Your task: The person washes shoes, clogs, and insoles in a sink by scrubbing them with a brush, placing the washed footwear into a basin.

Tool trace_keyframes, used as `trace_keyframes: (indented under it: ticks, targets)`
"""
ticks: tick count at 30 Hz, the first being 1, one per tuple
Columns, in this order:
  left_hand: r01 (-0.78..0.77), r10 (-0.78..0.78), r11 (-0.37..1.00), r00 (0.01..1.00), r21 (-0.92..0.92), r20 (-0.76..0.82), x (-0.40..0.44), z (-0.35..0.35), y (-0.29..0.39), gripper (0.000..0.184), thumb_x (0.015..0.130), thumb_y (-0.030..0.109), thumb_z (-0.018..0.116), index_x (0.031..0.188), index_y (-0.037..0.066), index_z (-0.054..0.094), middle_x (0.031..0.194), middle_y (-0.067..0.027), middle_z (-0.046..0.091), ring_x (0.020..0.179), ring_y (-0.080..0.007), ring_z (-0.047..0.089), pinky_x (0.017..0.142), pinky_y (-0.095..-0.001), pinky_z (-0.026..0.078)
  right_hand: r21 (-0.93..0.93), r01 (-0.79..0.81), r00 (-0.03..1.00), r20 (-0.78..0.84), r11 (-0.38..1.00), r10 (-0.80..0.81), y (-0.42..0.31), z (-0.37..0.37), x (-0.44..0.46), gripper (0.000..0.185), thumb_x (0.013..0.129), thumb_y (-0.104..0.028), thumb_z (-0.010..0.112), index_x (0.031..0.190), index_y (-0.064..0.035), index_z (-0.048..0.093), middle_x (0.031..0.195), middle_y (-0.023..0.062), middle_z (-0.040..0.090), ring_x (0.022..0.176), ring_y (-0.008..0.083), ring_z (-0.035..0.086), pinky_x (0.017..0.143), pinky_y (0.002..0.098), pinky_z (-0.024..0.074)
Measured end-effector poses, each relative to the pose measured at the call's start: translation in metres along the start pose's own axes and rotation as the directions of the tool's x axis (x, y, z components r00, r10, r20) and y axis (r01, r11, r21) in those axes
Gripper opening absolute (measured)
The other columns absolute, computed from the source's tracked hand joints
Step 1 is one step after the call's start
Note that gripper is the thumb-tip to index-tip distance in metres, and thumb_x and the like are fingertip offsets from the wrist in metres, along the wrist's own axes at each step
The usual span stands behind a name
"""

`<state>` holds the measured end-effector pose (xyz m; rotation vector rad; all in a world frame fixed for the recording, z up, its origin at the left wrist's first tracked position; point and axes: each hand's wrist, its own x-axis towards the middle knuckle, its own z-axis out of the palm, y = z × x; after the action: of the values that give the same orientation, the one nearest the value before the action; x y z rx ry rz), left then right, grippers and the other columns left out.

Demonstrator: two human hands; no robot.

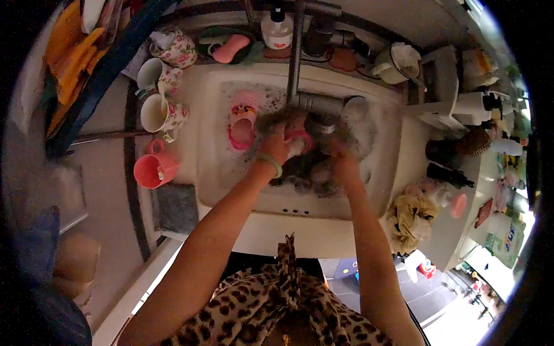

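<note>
A child's pink clog sits in sudsy water at the left side of the white sink. My left hand, with a pale green bangle at the wrist, grips a second pink clog below the faucet. This clog is partly covered by my fingers and the dark, foamy water around it. To its right, my right hand is low in the sink near the water. Motion blur and dim light hide its fingers and anything in them.
Left of the sink stand floral mugs and a pink cup. Behind it are a pink soap bar, a pump bottle and a white pot. A crumpled beige cloth and a hairbrush lie to the right.
</note>
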<state>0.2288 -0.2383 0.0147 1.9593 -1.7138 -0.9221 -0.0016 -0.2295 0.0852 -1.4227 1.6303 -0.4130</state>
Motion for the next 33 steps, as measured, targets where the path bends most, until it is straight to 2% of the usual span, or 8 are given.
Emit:
trace_keyframes:
  ticks: [2, 8, 12, 21, 25, 29, 31, 33]
  targets:
    - [-0.152, 0.171, 0.984, 0.947, 0.093, -0.270, -0.014, -0.019, 0.021, 0.039, 0.080, 0.017, 0.061, 0.116, 0.007, 0.054, 0.096, -0.0200, 0.059, 0.088, -0.0379, 0.060, 0.072, -0.0463, 0.050, -0.068, -0.059, 0.998, -0.014, 0.996, 0.058, -0.020, -0.008, 0.018, 0.031, 0.092, -0.011, 0.051, 0.122, -0.0109, 0.058, 0.104, 0.0109, 0.068, 0.084, 0.0155, 0.061, 0.073, 0.0284, 0.0470]
    - [-0.040, 0.090, 0.979, 0.964, 0.199, -0.250, -0.008, -0.020, 0.031, 0.020, 0.074, 0.013, 0.066, 0.090, 0.006, 0.055, 0.092, -0.0178, 0.058, 0.084, -0.0352, 0.060, 0.069, -0.0452, 0.048, -0.261, 0.323, 0.939, -0.035, 0.910, -0.343, -0.046, 0.021, -0.025, 0.024, 0.089, -0.016, 0.056, 0.111, -0.0109, 0.063, 0.079, 0.0165, 0.065, 0.068, 0.0281, 0.063, 0.063, 0.0388, 0.0483]
    - [-0.038, 0.062, 0.986, 0.988, 0.161, -0.144, -0.016, -0.038, 0.042, 0.021, 0.075, 0.008, 0.064, 0.095, 0.006, 0.057, 0.093, -0.0189, 0.058, 0.087, -0.0350, 0.059, 0.072, -0.0429, 0.049, -0.517, 0.200, 0.973, 0.004, 0.833, -0.231, -0.038, 0.010, 0.007, 0.029, 0.087, -0.019, 0.058, 0.116, -0.0161, 0.061, 0.073, 0.0180, 0.063, 0.063, 0.0358, 0.061, 0.058, 0.0439, 0.0492]
    - [-0.067, 0.060, 0.990, 0.996, -0.121, -0.060, -0.013, -0.021, 0.037, 0.023, 0.081, 0.010, 0.059, 0.105, 0.007, 0.058, 0.096, -0.0169, 0.061, 0.089, -0.0346, 0.060, 0.077, -0.0414, 0.049, -0.472, 0.353, 0.934, 0.231, 0.808, -0.273, -0.065, 0.019, -0.030, 0.043, 0.089, -0.014, 0.053, 0.129, -0.0295, 0.052, 0.073, 0.0136, 0.064, 0.063, 0.0304, 0.064, 0.056, 0.0418, 0.0500]
    - [0.023, -0.035, 0.971, 0.998, -0.239, -0.048, 0.006, -0.019, 0.042, 0.022, 0.087, 0.013, 0.053, 0.108, 0.007, 0.059, 0.099, -0.0145, 0.062, 0.086, -0.0311, 0.061, 0.079, -0.0389, 0.049, -0.302, 0.275, 0.960, 0.041, 0.913, -0.276, -0.073, 0.026, -0.005, 0.046, 0.090, -0.012, 0.052, 0.131, -0.0321, 0.050, 0.090, 0.0125, 0.067, 0.072, 0.0305, 0.065, 0.061, 0.0414, 0.0508]
    - [0.138, -0.145, 0.481, 0.986, -0.866, 0.077, 0.022, -0.004, 0.025, 0.026, 0.090, 0.017, 0.050, 0.115, 0.010, 0.057, 0.108, -0.0175, 0.059, 0.090, -0.0329, 0.057, 0.080, -0.0365, 0.048, -0.189, 0.298, 0.953, 0.116, 0.936, -0.280, -0.091, 0.033, -0.035, 0.041, 0.092, -0.015, 0.050, 0.130, -0.0300, 0.052, 0.108, 0.0119, 0.065, 0.085, 0.0330, 0.064, 0.069, 0.0422, 0.0507]
    - [0.211, -0.211, 0.610, 0.972, -0.764, 0.100, 0.022, -0.012, 0.025, 0.027, 0.091, 0.017, 0.050, 0.116, 0.009, 0.055, 0.111, -0.0188, 0.057, 0.093, -0.0341, 0.055, 0.079, -0.0373, 0.047, -0.273, 0.251, 0.964, -0.012, 0.929, -0.265, -0.058, 0.018, -0.026, 0.039, 0.092, -0.021, 0.050, 0.130, -0.0262, 0.051, 0.094, 0.0175, 0.066, 0.075, 0.0360, 0.064, 0.066, 0.0473, 0.0494]
    - [0.282, -0.282, 0.959, 0.959, -0.026, -0.013, 0.022, -0.031, 0.036, 0.027, 0.090, 0.014, 0.050, 0.116, 0.007, 0.053, 0.111, -0.0192, 0.056, 0.096, -0.0344, 0.054, 0.078, -0.0399, 0.047, -0.349, 0.131, 0.981, -0.092, 0.928, -0.173, -0.041, -0.002, -0.017, 0.042, 0.092, -0.023, 0.050, 0.133, -0.0262, 0.045, 0.087, 0.0198, 0.066, 0.070, 0.0372, 0.063, 0.063, 0.0497, 0.0487]
